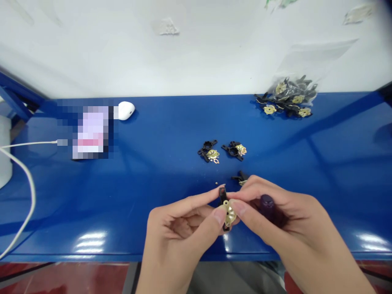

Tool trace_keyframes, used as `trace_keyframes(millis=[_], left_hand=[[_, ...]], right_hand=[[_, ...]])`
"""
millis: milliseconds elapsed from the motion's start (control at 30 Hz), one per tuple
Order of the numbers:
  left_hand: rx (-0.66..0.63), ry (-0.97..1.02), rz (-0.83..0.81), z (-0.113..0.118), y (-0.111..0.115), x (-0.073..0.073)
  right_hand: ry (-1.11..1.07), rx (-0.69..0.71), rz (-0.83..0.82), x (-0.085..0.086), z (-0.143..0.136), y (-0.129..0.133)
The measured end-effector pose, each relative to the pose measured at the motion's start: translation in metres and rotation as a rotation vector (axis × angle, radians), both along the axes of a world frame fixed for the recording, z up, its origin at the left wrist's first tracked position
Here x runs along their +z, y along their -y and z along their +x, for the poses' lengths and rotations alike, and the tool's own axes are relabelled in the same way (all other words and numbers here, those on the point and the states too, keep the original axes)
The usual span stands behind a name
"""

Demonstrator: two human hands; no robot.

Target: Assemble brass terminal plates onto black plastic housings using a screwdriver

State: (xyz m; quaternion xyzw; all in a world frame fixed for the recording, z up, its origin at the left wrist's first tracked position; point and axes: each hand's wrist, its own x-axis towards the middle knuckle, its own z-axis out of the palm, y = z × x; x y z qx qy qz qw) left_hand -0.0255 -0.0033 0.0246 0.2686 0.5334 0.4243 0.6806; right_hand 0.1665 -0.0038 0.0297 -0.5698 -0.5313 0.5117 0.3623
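Observation:
Between my two hands is a small black plastic bracket with a scalloped gold metal plate against it. My left hand pinches them from the left, index fingertip at the bracket's top and thumb on the plate. From the other side my right hand presses thumb and fingers on the same parts. A dark purple rounded handle is tucked in the right palm; its far end is hidden. Just beyond the right fingers lies another black part, partly covered by them.
Loose black parts with gold plates lie on the blue table, beside a second group. A clear bag of similar parts rests against the wall. At left are a blurred phone, a white earbud case and a white cable.

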Motion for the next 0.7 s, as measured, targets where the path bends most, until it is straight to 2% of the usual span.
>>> trace_keyframes(millis=[200, 433, 633, 700], left_hand=[[-0.035, 0.097, -0.083, -0.001, -0.006, -0.004], [-0.02, 0.189, -0.118, -0.001, -0.007, -0.003], [0.018, 0.181, -0.1, -0.001, -0.005, -0.006], [0.057, 0.156, -0.083, -0.002, -0.004, -0.006]], right_hand=[[-0.1, -0.045, -0.132, -0.001, -0.004, 0.002], [-0.047, -0.002, -0.043, -0.01, -0.003, 0.0], [-0.013, 0.0, -0.022, 0.0, -0.003, 0.0], [-0.016, -0.054, -0.03, 0.001, 0.003, 0.005]])
